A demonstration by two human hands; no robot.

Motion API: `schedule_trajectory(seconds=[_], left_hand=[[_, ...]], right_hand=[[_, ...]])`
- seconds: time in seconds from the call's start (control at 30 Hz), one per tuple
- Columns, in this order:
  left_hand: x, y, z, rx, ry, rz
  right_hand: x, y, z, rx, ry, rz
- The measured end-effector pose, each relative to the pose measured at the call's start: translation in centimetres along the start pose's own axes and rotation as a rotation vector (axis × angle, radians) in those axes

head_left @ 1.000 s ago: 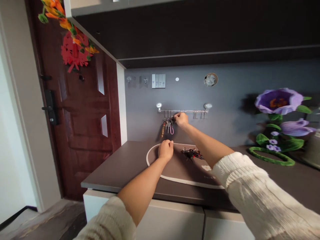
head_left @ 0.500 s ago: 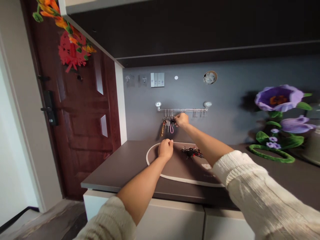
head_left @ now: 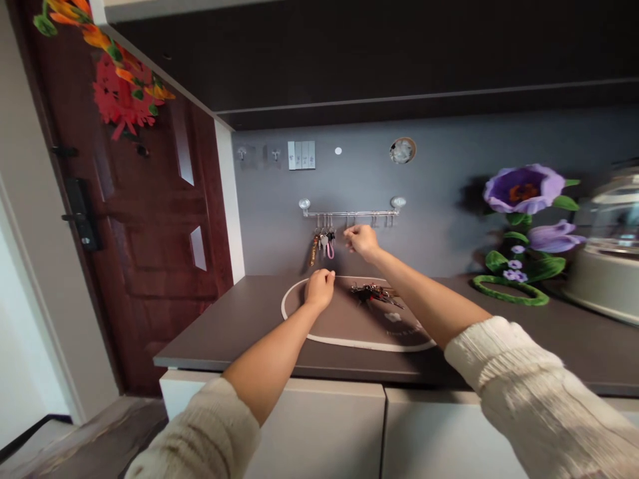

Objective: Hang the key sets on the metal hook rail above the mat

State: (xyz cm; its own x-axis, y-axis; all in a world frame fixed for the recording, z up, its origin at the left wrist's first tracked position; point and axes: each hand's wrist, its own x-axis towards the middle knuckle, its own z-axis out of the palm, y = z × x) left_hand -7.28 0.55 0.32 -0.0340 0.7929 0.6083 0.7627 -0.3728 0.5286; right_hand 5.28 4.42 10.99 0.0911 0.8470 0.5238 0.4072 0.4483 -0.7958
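My right hand [head_left: 361, 240] is raised just under the chrome hook rail [head_left: 372, 213] on the grey wall, fingers pinched together, a little to the right of the hanging keys [head_left: 322, 243] and not touching them. My left hand [head_left: 319, 288] rests curled at the back left of the oval mat [head_left: 344, 342] on the dark counter; its back faces me and hides what, if anything, it holds. A bunch of keys [head_left: 372, 292] lies on the mat between my forearms.
A dark red door [head_left: 150, 219] with a black handle stands at the left. Purple fabric flowers [head_left: 524, 193] and a green ring sit on the counter [head_left: 239, 332] at the right, beside a metal pot [head_left: 606, 266]. Dark cabinets hang overhead; light switches [head_left: 301, 154] are on the wall.
My right hand has come off the hanging keys and moved slightly right. The left hand stays on the mat. The camera has swung to the right.
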Motion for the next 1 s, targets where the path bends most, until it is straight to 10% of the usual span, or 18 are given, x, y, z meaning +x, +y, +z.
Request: schedule_trajectory(seconds=[0.63,1.0], left_hand=[[-1.6,1.5,-0.4,-0.01,-0.153,0.33],[-2.2,2.4,-0.6,0.15,-0.221,0.375]], right_hand=[[-8.7,7.2,-5.0,-0.11,-0.181,-0.156],[-10.5,6.4,-5.7,-0.441,-0.18,-0.145]])
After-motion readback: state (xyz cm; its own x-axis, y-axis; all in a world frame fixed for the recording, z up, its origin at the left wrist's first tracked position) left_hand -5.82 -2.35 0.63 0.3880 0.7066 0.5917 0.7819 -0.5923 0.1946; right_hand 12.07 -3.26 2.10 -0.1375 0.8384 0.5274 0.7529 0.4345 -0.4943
